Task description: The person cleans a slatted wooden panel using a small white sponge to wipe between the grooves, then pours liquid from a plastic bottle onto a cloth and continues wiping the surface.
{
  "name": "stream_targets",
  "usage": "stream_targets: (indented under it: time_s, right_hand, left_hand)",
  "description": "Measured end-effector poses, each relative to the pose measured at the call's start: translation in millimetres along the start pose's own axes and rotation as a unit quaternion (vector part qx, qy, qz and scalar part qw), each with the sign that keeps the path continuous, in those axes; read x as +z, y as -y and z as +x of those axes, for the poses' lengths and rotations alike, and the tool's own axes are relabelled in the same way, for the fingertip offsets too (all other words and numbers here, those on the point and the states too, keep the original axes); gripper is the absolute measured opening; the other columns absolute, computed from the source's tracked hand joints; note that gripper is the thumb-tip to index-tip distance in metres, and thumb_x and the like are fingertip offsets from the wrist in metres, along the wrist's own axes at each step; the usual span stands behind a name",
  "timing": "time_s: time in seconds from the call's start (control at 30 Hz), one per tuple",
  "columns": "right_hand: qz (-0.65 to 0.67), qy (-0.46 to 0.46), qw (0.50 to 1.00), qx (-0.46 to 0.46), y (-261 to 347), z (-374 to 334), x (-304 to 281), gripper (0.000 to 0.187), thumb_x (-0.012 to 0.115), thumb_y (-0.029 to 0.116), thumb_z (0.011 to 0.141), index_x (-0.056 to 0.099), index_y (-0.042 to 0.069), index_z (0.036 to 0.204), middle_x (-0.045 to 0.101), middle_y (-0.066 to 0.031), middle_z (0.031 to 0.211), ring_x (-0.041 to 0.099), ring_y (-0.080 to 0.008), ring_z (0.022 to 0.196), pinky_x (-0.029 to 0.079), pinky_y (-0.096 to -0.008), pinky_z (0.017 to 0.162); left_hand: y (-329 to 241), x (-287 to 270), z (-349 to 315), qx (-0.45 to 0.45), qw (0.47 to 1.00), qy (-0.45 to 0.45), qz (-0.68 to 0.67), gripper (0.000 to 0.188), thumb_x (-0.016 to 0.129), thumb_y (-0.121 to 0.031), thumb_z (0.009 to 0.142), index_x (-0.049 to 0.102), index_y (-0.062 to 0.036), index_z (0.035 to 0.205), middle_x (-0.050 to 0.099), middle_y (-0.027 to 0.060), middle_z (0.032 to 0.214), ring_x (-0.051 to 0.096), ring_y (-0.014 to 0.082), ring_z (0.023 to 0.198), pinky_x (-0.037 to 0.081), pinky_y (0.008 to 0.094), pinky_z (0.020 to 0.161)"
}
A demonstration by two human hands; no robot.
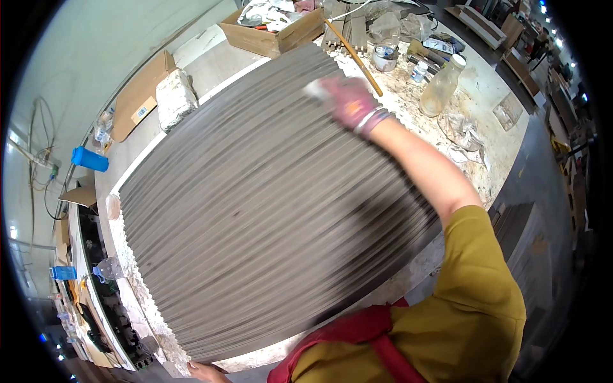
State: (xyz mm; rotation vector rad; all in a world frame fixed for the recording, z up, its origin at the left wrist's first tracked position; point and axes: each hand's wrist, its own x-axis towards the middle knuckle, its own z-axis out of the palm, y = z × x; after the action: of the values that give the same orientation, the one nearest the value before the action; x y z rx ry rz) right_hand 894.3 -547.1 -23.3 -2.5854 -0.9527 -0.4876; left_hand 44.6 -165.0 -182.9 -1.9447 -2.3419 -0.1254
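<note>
Upper centre, your right hand (350, 105) pinches a white wad (314, 90) (blurred); overpressing may snag grey ridges (268, 191). Left hand (205, 372): grip unclear.

Streaked grey strips (274, 210) lie side by side on a table (501, 150).

A pale tabletop (479, 86), blotched with brown stains toward the right, carries grey-brown strips (268, 191) lying side by side across most of it. Past their far right side are a brown stick (355, 57), a can (384, 61), a small white bottle (419, 71), a larger clear bottle (440, 90), upright, and crumpled film (462, 131). A flat translucent piece (508, 112) lies near the right edge.
</note>
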Motion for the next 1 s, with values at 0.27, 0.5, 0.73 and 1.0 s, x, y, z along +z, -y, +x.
stream_targets:
  time_s: [0.27, 0.5, 0.73, 1.0]
  right_hand:
    - [0.251, 0.157, 0.954, -0.045, 146, -17, 78, 0.046, 0.063, 0.036, 0.087, 0.051, 0.006, 0.119, 0.063, -0.0125, 0.107, 0.063, -0.0247, 0.09, 0.051, -0.0374, 0.081]
    - [-0.119, 0.073, 0.971, 0.194, -98, 19, 12, 0.028, 0.058, 0.035, 0.087, 0.064, 0.014, 0.104, 0.068, -0.0114, 0.09, 0.066, -0.0298, 0.084, 0.049, -0.0427, 0.071]
    - [-0.067, -0.015, 0.997, -0.019, 16, 27, 40, 0.042, 0.059, 0.038, 0.083, 0.06, 0.016, 0.118, 0.066, -0.0167, 0.099, 0.062, -0.0338, 0.09, 0.046, -0.0474, 0.085]
    - [-0.059, 0.047, 0.997, -0.024, 40, 41, 65, 0.026, 0.052, 0.024, 0.088, 0.064, 0.017, 0.11, 0.068, -0.0104, 0.106, 0.062, -0.0331, 0.102, 0.038, -0.0544, 0.095]
  left_hand:
    - [-6, 5, -8, -0.039, 0.995, -0.006, -0.092, 0.062, 0.052, -0.046, 0.09, 0.039, -0.0077, 0.137, 0.041, 0.0178, 0.14, 0.044, 0.0376, 0.123, 0.038, 0.0514, 0.1]
    - [-43, -1, -25, -0.04, 0.995, -0.049, -0.077, 0.054, 0.048, -0.041, 0.092, 0.044, -0.0058, 0.132, 0.045, 0.019, 0.135, 0.047, 0.0373, 0.119, 0.041, 0.0495, 0.097]
    - [-49, -7, -26, -0.051, 0.993, -0.067, -0.077, 0.047, 0.045, -0.036, 0.094, 0.049, -0.0038, 0.128, 0.049, 0.0202, 0.131, 0.05, 0.037, 0.116, 0.044, 0.0476, 0.094]
    - [-30, -21, -26, -0.066, 0.985, -0.105, -0.116, 0.042, 0.041, -0.03, 0.097, 0.055, -0.0016, 0.123, 0.054, 0.0216, 0.125, 0.054, 0.0367, 0.112, 0.047, 0.0454, 0.09]
